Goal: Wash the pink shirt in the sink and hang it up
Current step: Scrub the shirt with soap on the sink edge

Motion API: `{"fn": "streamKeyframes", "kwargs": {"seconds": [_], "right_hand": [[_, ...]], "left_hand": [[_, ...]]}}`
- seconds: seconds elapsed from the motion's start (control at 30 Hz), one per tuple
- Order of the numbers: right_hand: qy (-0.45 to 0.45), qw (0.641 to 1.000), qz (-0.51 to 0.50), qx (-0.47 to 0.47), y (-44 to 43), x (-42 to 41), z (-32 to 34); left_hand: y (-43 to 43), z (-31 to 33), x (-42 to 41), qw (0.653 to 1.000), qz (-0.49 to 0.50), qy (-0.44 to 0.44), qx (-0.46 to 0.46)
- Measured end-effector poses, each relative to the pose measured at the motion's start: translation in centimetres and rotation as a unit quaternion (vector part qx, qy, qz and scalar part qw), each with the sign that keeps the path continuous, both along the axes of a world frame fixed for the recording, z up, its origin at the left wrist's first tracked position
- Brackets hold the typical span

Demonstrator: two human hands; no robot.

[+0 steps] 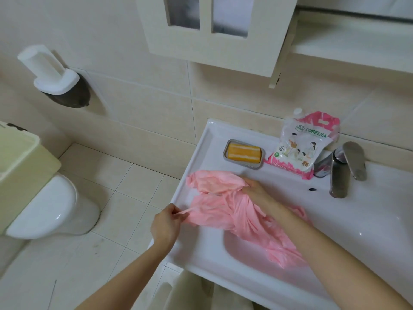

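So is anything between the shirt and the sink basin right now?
Nothing visible. The shirt already drapes from the sink ledge into the basin, held by the left hand and right hand.

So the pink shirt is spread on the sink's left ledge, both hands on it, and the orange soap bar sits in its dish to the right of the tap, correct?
Not quite. The head view shows the soap bar in its dish to the left of the tap, beside the detergent bag. The rest holds: pink shirt on the sink's left ledge, left hand and right hand on it.
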State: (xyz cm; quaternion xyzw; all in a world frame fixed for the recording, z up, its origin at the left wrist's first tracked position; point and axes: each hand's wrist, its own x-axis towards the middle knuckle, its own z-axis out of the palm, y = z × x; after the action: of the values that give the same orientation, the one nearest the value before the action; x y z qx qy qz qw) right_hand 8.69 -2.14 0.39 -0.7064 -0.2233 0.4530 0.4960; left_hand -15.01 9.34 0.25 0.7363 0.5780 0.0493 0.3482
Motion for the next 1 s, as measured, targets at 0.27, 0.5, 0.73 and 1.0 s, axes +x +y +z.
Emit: {"fn": "streamKeyframes", "kwargs": {"seconds": [0.27,0.5,0.73,1.0], "right_hand": [[-0.099,0.943,0.296,-0.117,-0.4,-0.7,-0.3],[-0.406,0.816,0.301,-0.282,-0.9,-4.7,-1.3],[-0.044,0.959,0.185,-0.209,-1.9,-1.2,-1.0],[0.173,0.985,0.014,0.023,-1.9,0.6,0.7]], "left_hand": [[2.8,-2.4,1.8,0.841,-0.403,0.085,0.35],[3.0,-3.1,1.1,0.8,-0.473,-0.028,0.367],[2.0,-4.2,0.0,0.805,-0.494,-0.087,0.317],[-0.7,-3.6,-0.1,0.934,-0.267,-0.173,0.164]]}}
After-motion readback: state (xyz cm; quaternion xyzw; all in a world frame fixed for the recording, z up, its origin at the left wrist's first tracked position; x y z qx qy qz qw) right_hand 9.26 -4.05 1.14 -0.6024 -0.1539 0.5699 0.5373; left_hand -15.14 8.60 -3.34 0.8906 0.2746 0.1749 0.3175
